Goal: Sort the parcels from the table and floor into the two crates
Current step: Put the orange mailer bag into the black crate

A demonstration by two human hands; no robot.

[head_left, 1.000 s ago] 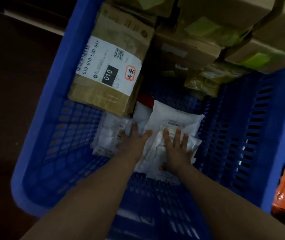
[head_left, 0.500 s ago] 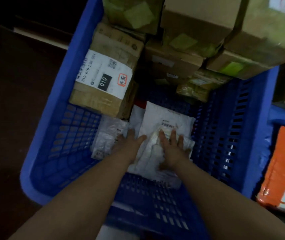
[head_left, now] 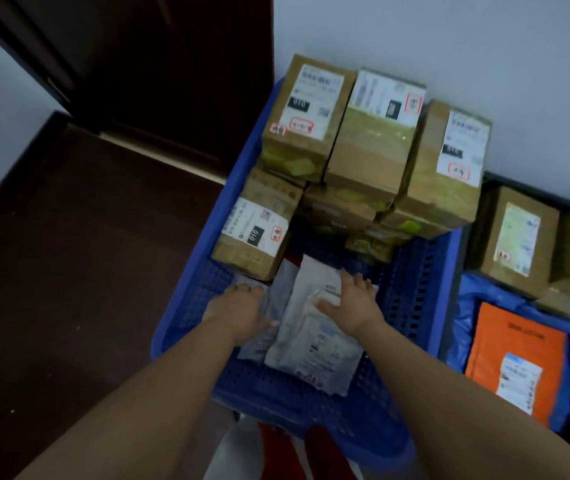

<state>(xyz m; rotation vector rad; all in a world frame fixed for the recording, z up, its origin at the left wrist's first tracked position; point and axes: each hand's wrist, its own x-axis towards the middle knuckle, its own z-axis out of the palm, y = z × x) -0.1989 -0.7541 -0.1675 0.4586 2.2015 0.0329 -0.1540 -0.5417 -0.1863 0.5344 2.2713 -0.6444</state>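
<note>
Now: both grips open | left hand (head_left: pixel 242 311) flat on grey mailer (head_left: pixel 259 341), right hand (head_left: pixel 353 306) on white mailer (head_left: pixel 314 344), likely pressing them flat | centre frame, blue crate (head_left: pixel 446 271) | cardboard boxes (head_left: pixel 363 150) stacked behind, saving room.

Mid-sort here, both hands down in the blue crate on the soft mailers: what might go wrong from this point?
1. The brown cardboard boxes are stacked above the blue plastic crate's rim at its far end; a jolt might topple one toward the hands.
2. The box with the 010 label sits tilted beside the left hand; it may slide onto the grey plastic mailer.
3. The right hand lies open on the white plastic mailer; smooth overlapping bags could slip.
</note>
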